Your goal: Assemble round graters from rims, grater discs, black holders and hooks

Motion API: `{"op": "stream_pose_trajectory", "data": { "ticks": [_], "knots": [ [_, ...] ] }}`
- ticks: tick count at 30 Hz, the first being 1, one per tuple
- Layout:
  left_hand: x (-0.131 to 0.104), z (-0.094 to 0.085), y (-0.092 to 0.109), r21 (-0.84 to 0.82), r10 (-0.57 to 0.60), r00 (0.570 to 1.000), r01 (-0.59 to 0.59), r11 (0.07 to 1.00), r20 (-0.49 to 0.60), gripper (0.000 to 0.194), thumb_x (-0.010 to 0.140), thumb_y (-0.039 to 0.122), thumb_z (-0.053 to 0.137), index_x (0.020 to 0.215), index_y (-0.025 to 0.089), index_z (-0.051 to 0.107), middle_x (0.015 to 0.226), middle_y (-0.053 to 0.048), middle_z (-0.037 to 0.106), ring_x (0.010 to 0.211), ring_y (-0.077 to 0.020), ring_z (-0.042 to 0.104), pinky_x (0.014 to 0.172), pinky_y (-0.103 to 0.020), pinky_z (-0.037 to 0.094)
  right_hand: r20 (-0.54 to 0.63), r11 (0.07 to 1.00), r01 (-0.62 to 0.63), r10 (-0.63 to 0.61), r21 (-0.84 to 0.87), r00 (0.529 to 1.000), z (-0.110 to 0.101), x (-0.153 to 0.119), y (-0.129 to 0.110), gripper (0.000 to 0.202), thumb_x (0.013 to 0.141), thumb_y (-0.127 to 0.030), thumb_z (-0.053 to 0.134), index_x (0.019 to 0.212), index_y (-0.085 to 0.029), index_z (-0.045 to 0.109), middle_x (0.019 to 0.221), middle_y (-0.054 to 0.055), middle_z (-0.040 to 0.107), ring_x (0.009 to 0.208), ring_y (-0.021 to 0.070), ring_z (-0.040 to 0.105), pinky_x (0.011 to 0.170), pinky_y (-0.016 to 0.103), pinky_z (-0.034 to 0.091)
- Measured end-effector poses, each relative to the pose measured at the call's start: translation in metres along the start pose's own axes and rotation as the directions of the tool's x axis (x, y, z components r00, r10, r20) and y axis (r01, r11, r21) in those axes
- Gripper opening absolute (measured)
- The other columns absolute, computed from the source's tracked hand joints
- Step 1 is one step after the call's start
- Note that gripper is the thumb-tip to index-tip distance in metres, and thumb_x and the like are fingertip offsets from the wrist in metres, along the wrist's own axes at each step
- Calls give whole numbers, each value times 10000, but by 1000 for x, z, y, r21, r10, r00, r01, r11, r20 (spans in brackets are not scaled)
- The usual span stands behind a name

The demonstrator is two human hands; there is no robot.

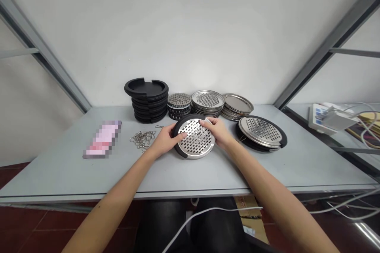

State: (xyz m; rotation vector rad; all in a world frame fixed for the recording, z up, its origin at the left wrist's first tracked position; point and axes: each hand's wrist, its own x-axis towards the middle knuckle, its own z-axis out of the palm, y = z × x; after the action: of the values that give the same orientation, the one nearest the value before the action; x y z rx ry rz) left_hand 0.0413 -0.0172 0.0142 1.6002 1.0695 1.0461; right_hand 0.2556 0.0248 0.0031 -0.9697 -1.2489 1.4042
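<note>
A round slotted metal disc point(196, 142) sits in a black ring-shaped holder point(178, 148), tilted toward me above the table. My left hand point(168, 140) grips its left side, thumb on the metal face and fingers behind. With its thumb near the upper right rim, my right hand point(218, 129) is closed on the same piece. Small metal clips point(142, 140) lie in a loose pile beside my left hand. Right of my right hand rest similar slotted discs point(261, 129) on black holders point(283, 138).
Along the wall stand a stack of black holders point(150, 104), perforated discs point(179, 101), wider slotted discs point(208, 99) and plain metal lids point(238, 104). A phone with a blurred screen point(103, 138) lies left. Metal posts point(314, 57) flank the table; a power strip point(319, 118) with cables is right.
</note>
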Motion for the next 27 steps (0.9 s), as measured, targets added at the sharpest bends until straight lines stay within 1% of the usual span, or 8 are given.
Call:
{"op": "stream_pose_trajectory", "data": {
  "ticks": [3,6,10,16,19,22,25,27],
  "knots": [
    [1,1,-2,-58,-65,997,63,996,-42,438,721,414,757,1055,140,683,1005,-89,728,927,-265,668,798,-355,543,-87,988,84,-96,-133,992,2,1,0,410,715,-578,693,766,-173,673,693,35,669,632,182,606,581,296,487],
    [5,1,-8,-233,-213,964,173,957,-157,376,697,416,772,925,123,711,938,-105,740,858,-248,685,764,-344,552,-146,869,306,-386,-390,911,2,-3,-5,421,830,-572,563,978,-193,673,947,80,694,873,237,631,775,377,514],
    [10,-2,-13,-421,-380,885,246,873,-269,340,687,385,779,922,148,716,954,-101,742,819,-228,693,693,-324,568,177,493,587,-649,-643,740,4,-16,-10,355,877,-468,536,1120,-229,636,1162,110,633,1117,281,559,993,470,422],
    [8,0,-10,-538,-436,854,234,810,-284,287,692,312,766,907,138,693,913,-89,730,781,-204,679,663,-327,584,604,234,772,-505,-591,616,22,-28,4,585,777,-457,693,1300,-247,540,1326,126,557,1210,315,508,1015,502,415],
    [8,3,-8,-545,-395,883,206,813,-254,336,702,309,757,975,147,648,887,-69,711,771,-197,676,702,-352,587,610,237,760,-476,-605,634,22,-24,10,437,862,-293,600,1294,-257,553,1285,108,599,1190,291,537,995,496,442],
    [6,3,-5,-443,-327,912,193,875,-248,457,802,429,656,1172,176,566,816,-44,686,708,-200,678,693,-371,574,524,360,733,-524,-577,671,15,-21,8,390,888,-223,551,1277,-261,565,1251,87,629,1158,260,573,997,464,455],
    [1,-2,-2,32,-75,946,89,995,-315,474,886,533,504,1198,187,594,600,4,580,588,-191,621,646,-340,532,389,543,659,-536,-521,749,8,-21,0,348,887,-252,579,1234,-267,588,1216,68,651,1107,237,604,981,419,466],
    [-3,-7,-1,409,171,928,-22,912,-332,421,886,524,512,1088,193,678,576,6,516,615,-186,593,699,-330,508,322,640,604,-512,-476,796,6,-21,-4,315,871,-285,613,1185,-261,616,1160,59,674,1060,232,619,954,398,476]
  ]
}}
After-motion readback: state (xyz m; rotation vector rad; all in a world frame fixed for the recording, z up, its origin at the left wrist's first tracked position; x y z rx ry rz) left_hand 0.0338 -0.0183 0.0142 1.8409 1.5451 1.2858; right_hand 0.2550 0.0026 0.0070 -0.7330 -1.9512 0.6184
